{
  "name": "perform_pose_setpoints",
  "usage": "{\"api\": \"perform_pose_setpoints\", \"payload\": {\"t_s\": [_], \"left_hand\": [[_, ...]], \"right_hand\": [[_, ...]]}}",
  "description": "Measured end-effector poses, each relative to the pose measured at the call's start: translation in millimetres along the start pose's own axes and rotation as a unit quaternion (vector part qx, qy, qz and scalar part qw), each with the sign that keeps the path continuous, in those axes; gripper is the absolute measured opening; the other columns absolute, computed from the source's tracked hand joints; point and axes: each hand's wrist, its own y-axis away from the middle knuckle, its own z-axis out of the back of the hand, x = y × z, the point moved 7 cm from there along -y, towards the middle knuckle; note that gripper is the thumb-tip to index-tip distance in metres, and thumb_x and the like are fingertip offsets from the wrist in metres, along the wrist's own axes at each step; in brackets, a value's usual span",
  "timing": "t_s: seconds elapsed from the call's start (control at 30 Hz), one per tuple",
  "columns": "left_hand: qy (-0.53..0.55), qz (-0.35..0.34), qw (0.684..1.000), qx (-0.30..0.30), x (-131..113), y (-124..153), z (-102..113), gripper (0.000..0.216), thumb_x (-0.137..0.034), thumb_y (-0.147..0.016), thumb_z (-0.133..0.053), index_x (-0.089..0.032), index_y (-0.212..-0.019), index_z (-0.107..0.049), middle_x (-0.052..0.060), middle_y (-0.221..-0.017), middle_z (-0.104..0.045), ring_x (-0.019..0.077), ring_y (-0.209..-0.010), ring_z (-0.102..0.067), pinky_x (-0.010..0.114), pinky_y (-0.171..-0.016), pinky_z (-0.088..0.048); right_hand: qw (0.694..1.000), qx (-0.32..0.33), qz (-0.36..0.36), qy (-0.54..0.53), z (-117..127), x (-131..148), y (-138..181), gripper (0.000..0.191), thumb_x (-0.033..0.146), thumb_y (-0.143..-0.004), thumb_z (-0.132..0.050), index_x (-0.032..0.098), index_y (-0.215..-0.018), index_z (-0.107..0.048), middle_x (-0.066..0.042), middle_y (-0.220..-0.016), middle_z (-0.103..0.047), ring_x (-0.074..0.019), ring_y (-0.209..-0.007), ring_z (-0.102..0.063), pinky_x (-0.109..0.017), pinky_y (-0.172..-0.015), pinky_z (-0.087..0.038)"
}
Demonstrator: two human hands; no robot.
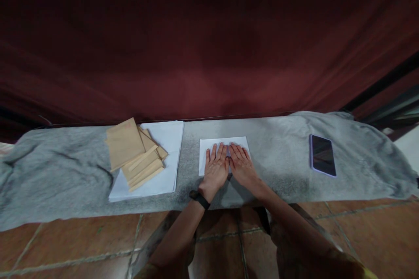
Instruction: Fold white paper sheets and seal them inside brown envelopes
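A white sheet of paper [205,144], small enough to look folded, lies flat on the grey cloth in front of me. My left hand [216,166] rests palm down on its left and middle part, fingers stretched out and a little spread. Beside it, my right hand [240,163] lies flat on the right part, fingers also extended. The two thumbs come close together near the paper's lower edge. Both palms cover much of the sheet, so its lower middle is hidden. A black band circles my left wrist.
To the left, several brown paper envelopes [126,144] lie on a stack of white paper [168,152]. A phone [323,155] with a purple edge lies at the right. Grey cloth [275,152] covers the narrow bench. Behind hangs dark red fabric [196,87]; below is a tiled floor [81,239].
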Motion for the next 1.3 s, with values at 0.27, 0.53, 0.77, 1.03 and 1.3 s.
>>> {"api": "perform_pose_setpoints", "payload": {"t_s": [0.27, 0.53, 0.77, 1.03, 1.3], "left_hand": [[-0.005, 0.011, 1.0, -0.021, 9.3, -19.8, -0.8, 0.056, -0.026, -0.105, -0.027, -0.016, -0.158, -0.042, 0.006, -0.164, -0.043, 0.0269, -0.158, -0.025, 0.052, -0.129, -0.024], [-0.008, 0.035, 0.999, -0.041, 15.0, -26.1, -2.1, 0.056, -0.026, -0.105, -0.029, -0.016, -0.158, -0.042, 0.007, -0.166, -0.039, 0.0265, -0.158, -0.027, 0.05, -0.129, -0.024], [-0.026, 0.048, 0.998, -0.043, 23.7, -21.5, -4.9, 0.056, -0.028, -0.105, -0.031, -0.014, -0.159, -0.039, 0.012, -0.169, -0.032, 0.0264, -0.158, -0.026, 0.051, -0.129, -0.024], [-0.047, 0.076, 0.995, -0.052, 38.2, -14.0, -2.9, 0.061, -0.037, -0.106, -0.033, -0.007, -0.16, -0.035, 0.018, -0.168, -0.03, 0.0284, -0.158, -0.025, 0.049, -0.129, -0.023], [-0.071, 0.101, 0.991, -0.052, 47.8, -6.9, 2.2, 0.066, -0.043, -0.107, -0.031, 0.0, -0.158, -0.034, 0.023, -0.167, -0.029, 0.0314, -0.157, -0.028, 0.048, -0.129, -0.024]], "right_hand": [[1.0, -0.005, -0.018, -0.014, -10.2, -2.7, -26.4, 0.054, 0.02, -0.105, -0.03, 0.014, -0.154, -0.05, -0.013, -0.161, -0.047, -0.0269, -0.149, -0.043, -0.049, -0.125, -0.029], [0.999, -0.023, -0.033, 0.014, -13.3, -4.3, -32.9, 0.051, 0.025, -0.106, -0.033, 0.015, -0.154, -0.05, -0.012, -0.163, -0.045, -0.0284, -0.148, -0.043, -0.049, -0.123, -0.029], [0.997, -0.062, -0.029, 0.025, -9.4, -8.5, -28.1, 0.052, 0.034, -0.107, -0.036, 0.015, -0.154, -0.05, -0.014, -0.161, -0.047, -0.031, -0.148, -0.044, -0.051, -0.122, -0.029], [0.995, -0.069, -0.048, 0.043, -5.1, -19.7, -21.4, 0.056, 0.039, -0.109, -0.035, 0.007, -0.155, -0.046, -0.019, -0.161, -0.044, -0.0323, -0.148, -0.044, -0.05, -0.122, -0.03], [0.993, -0.1, -0.047, 0.043, -4.0, -29.2, -14.6, 0.063, 0.044, -0.109, -0.032, 0.003, -0.155, -0.043, -0.023, -0.16, -0.045, -0.0346, -0.147, -0.044, -0.052, -0.122, -0.03]]}}
